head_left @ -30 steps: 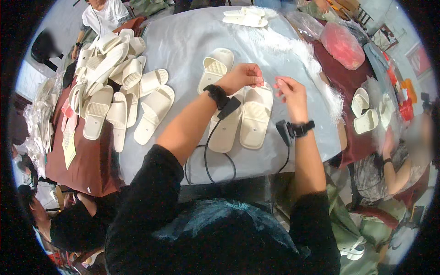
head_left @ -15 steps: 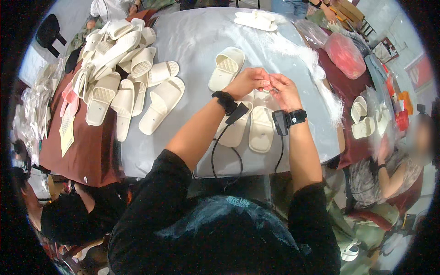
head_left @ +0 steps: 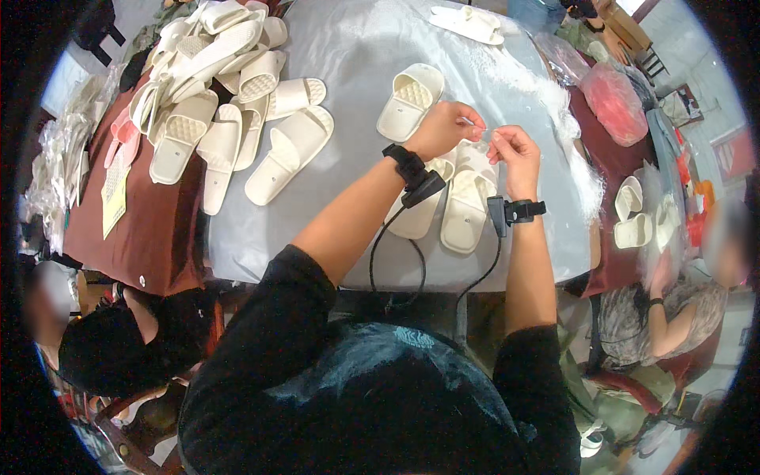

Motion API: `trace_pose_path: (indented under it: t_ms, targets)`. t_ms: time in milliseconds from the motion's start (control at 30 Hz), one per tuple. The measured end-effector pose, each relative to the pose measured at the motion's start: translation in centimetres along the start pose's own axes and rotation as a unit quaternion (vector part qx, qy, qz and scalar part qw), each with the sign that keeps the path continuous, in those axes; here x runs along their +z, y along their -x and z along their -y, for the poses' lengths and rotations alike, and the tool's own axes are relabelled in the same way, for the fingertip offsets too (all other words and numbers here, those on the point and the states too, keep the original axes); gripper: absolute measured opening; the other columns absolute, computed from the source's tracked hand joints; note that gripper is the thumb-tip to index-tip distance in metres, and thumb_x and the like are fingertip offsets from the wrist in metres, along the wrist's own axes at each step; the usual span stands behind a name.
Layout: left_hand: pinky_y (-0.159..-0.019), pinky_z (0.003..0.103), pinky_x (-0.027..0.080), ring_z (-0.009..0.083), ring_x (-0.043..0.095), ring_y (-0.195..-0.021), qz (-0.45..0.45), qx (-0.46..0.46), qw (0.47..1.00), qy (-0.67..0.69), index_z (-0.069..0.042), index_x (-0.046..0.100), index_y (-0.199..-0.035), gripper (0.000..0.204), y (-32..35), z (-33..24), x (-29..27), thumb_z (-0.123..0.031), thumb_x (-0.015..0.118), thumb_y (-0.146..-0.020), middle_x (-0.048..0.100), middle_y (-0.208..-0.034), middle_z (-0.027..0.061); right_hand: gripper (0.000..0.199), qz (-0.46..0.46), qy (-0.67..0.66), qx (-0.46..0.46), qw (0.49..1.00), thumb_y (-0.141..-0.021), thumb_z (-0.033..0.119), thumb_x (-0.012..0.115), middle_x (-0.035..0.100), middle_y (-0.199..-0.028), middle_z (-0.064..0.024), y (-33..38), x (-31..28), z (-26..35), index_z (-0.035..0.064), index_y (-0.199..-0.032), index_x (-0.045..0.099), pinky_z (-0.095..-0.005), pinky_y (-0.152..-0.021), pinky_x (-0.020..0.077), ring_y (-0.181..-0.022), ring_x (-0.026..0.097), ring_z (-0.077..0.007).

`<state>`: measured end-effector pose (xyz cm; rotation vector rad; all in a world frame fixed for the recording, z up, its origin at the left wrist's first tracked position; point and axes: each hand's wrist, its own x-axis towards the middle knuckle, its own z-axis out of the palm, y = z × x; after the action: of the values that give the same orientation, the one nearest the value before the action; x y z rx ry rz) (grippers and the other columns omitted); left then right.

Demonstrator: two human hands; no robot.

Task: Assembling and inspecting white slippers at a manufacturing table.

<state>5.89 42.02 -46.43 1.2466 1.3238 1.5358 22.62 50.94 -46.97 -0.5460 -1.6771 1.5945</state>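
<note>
My left hand (head_left: 442, 131) pinches a small thin white piece (head_left: 473, 122), too small to make out its kind. Close by on the right, the fingers of my right hand (head_left: 516, 152) are pinched together at a tiny clear or white bit, which I cannot make out. Below the hands lie two cream slippers side by side: the left slipper (head_left: 415, 218), partly hidden by my left wrist, and the right slipper (head_left: 467, 214). Just beyond my left hand rests another cream slipper (head_left: 410, 103), sole down. Both wrists wear black straps with cabled boxes.
A heap of cream slippers (head_left: 229, 43) covers the table's left side, beside a pink slipper (head_left: 123, 136) and a yellow paper (head_left: 115, 198). More slippers (head_left: 469, 25) lie at the far edge. On the right are a pink bagged bundle (head_left: 613, 104) and a seated co-worker (head_left: 653, 321).
My hands, which were together at the fingertips, have drawn slightly apart, and the thin white piece now shows at my left fingers. The whole view has shifted a little.
</note>
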Motion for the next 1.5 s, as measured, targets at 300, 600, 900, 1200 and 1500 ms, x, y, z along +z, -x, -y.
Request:
trace_pose_path:
  t_ms: [300, 600, 900, 1200, 1500]
  targets:
    - [-0.070, 0.026, 0.055, 0.0130, 0.065, -0.077, -0.016, 0.016, 0.998, -0.055, 0.006, 0.066, -0.088, 0.009, 0.1, 1.1, 0.2, -0.001, 0.068, -0.083, 0.067, -0.088, 0.0064, 0.004, -0.015, 0.101, -0.024, 0.994, -0.088, 0.003, 0.064, 0.064, -0.073, -0.0040, 0.4, 0.8, -0.3, -0.0008, -0.090, 0.066, -0.0223, -0.056, 0.0465, -0.062, 0.059, -0.0093]
    - [-0.062, 0.031, 0.050, 0.0157, 0.064, -0.067, -0.050, 0.022, 0.990, -0.129, 0.003, 0.070, -0.085, 0.009, 0.6, -0.1, 0.6, -0.002, 0.072, -0.077, 0.068, -0.075, 0.0113, 0.006, -0.008, 0.126, -0.027, 0.992, -0.090, 0.002, 0.062, 0.064, -0.073, -0.0048, 0.7, 1.0, -0.3, -0.0020, -0.091, 0.066, -0.0219, -0.057, 0.0463, -0.063, 0.059, -0.0089]
    - [-0.058, 0.030, 0.048, 0.0143, 0.060, -0.061, -0.052, 0.014, 0.989, -0.134, 0.003, 0.071, -0.084, 0.010, 0.6, 0.3, 0.5, -0.005, 0.071, -0.077, 0.066, -0.068, 0.0111, 0.005, -0.029, 0.086, -0.044, 0.995, -0.088, 0.002, 0.064, 0.065, -0.073, -0.0046, 0.9, 1.0, -0.7, -0.0017, -0.089, 0.067, -0.0219, -0.057, 0.0470, -0.063, 0.060, -0.0093]
    - [-0.058, 0.024, 0.047, 0.0089, 0.059, -0.065, -0.034, 0.018, 0.989, -0.140, 0.002, 0.069, -0.085, 0.009, 0.6, 0.5, 0.7, -0.007, 0.070, -0.082, 0.067, -0.071, 0.0055, 0.005, -0.007, 0.101, -0.035, 0.994, -0.088, 0.003, 0.063, 0.064, -0.072, -0.0044, 1.0, 1.2, -0.6, -0.0006, -0.088, 0.067, -0.0220, -0.056, 0.0465, -0.063, 0.060, -0.0090]
    - [-0.062, 0.028, 0.050, 0.0156, 0.064, -0.067, -0.049, 0.022, 0.993, -0.107, 0.004, 0.068, -0.083, 0.009, 0.7, 1.0, 0.9, -0.003, 0.070, -0.077, 0.067, -0.070, 0.0102, 0.007, -0.004, 0.103, -0.022, 0.994, -0.091, 0.005, 0.060, 0.064, -0.074, -0.0046, 1.1, 1.1, -0.6, -0.0006, -0.088, 0.064, -0.0228, -0.059, 0.0480, -0.065, 0.061, -0.0102]
